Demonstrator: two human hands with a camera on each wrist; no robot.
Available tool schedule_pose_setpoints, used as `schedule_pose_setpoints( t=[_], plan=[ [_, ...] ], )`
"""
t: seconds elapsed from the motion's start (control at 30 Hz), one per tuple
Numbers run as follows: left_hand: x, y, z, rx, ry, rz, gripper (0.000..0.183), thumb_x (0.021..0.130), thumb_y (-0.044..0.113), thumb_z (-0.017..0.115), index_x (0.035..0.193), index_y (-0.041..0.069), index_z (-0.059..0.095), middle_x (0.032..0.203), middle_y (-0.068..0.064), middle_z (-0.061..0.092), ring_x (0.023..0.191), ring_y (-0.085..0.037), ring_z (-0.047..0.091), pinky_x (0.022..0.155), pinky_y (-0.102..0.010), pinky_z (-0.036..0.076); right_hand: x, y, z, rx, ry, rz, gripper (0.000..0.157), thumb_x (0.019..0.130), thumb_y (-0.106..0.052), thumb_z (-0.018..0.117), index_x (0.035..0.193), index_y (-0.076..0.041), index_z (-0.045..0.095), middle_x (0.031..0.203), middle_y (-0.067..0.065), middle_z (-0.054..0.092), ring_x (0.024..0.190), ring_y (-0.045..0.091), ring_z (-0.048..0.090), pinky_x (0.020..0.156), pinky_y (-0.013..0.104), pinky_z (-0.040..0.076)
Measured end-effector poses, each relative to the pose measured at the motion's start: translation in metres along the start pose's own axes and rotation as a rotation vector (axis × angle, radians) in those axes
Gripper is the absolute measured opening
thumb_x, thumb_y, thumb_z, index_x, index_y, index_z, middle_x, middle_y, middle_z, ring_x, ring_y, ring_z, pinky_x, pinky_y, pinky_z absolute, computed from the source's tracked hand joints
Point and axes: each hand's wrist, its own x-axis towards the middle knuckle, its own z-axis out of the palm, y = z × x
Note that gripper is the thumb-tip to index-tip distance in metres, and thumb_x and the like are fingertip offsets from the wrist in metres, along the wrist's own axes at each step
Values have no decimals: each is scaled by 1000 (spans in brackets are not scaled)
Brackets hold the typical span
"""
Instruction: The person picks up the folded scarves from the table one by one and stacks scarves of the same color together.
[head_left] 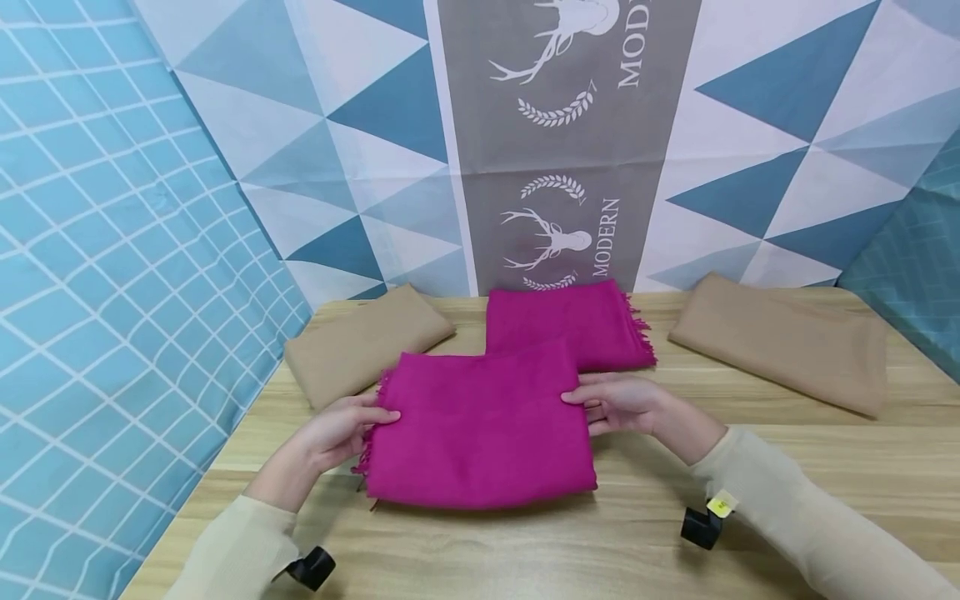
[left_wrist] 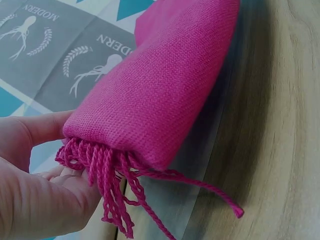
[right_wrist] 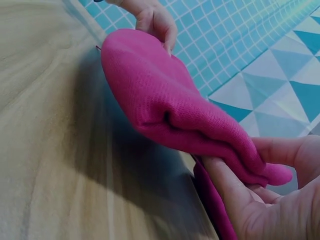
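A folded magenta scarf (head_left: 480, 433) with a fringed left edge is held slightly above the table between both hands. My left hand (head_left: 345, 429) pinches its left side, thumb on top and fingers beneath; in the left wrist view the twisted fringe (left_wrist: 107, 175) hangs beside that hand. My right hand (head_left: 618, 402) grips the right side, thumb above and fingers under the layers. The right wrist view shows the stacked folds (right_wrist: 200, 125) at that end. Behind it, a second folded magenta scarf (head_left: 558, 321) lies on the table, its fringe facing right, partly covered by the held one.
One folded tan cloth (head_left: 367, 342) lies at the table's back left, another tan cloth (head_left: 780, 342) at the back right. The wooden table (head_left: 750, 467) meets a patterned curtain (head_left: 555, 167) behind and a blue checked sheet (head_left: 112, 250) on the left.
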Motion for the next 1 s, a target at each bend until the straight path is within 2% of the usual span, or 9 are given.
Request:
schedule_pose_setpoints(
  t=[0.23, 0.5, 0.73, 1.0],
  plan=[
    [-4, -1, -3, 13, 15, -4, 66, 97, 10, 52, 149, -7, 15, 106, 10, 67, 97, -5, 67, 85, -25, 56, 3, 5, 4, -3, 8, -15, 34, 96, -13, 53, 129, -4, 49, 98, -4, 69, 91, 13, 68, 83, 30, 57],
    [-7, 0, -7, 16, -6, -1, 68, 97, 10, 51, 150, -7, 11, 107, 10, 68, 98, -5, 68, 86, -26, 56, 5, 5, 7, 10, 5, -18, 18, 96, -12, 54, 113, -11, 60, 93, -4, 72, 85, 13, 70, 79, 29, 58],
    [-9, -2, -10, 25, -9, -11, 71, 97, 9, 51, 151, -6, 6, 108, 12, 68, 99, -4, 67, 87, -25, 55, 6, 8, 12, 19, 17, 3, 18, 95, -13, 56, 111, -9, 60, 91, -3, 72, 83, 13, 70, 78, 28, 58],
    [-11, -6, -12, 44, 11, -25, 71, 97, 11, 53, 150, -8, 10, 108, 13, 66, 99, -4, 67, 86, -26, 56, 6, 12, 16, 37, 22, 13, 23, 94, -13, 57, 116, -6, 58, 92, -2, 71, 84, 13, 69, 77, 28, 58]
  ],
)
